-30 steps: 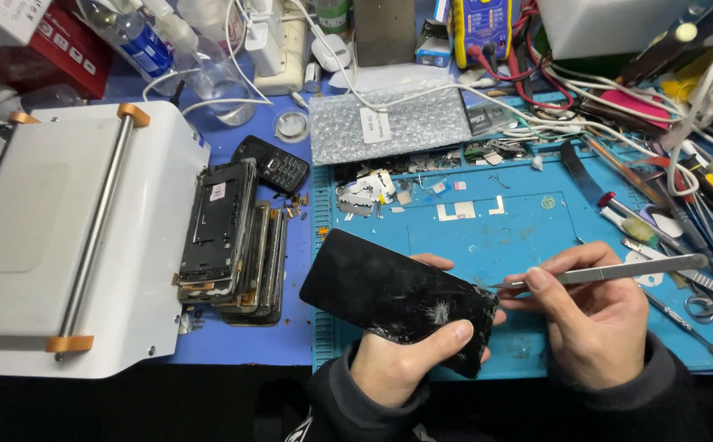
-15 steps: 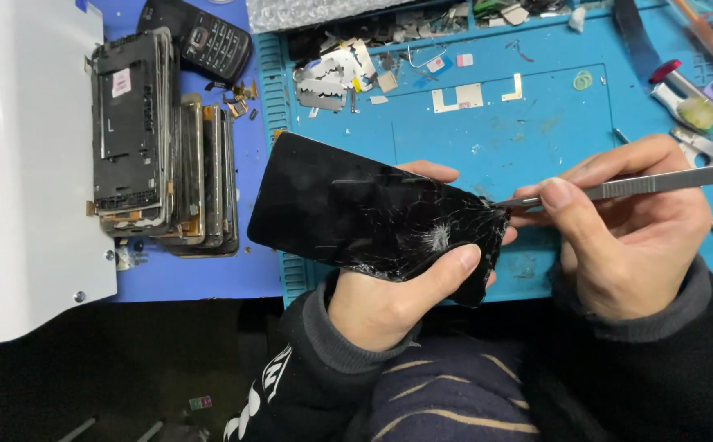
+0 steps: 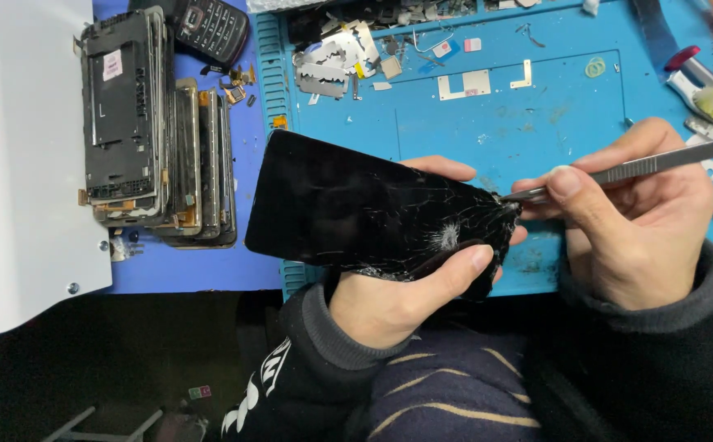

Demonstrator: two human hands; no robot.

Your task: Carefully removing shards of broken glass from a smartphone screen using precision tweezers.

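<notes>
phone frames stack [image 3: 156, 131] | keypad phone [image 3: 213, 29] | blue mat [image 3: 471, 123]

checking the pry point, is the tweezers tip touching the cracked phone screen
Touching. The head view shows the tweezers tip meeting the right edge of the cracked phone screen, no gap.

The left hand [image 3: 389, 299] is closed in a grip, thumb laid flat across the top, dark sleeve at the wrist. The right hand [image 3: 634, 221] pinches thumb against forefinger, wrist bent inward toward the left.
</notes>
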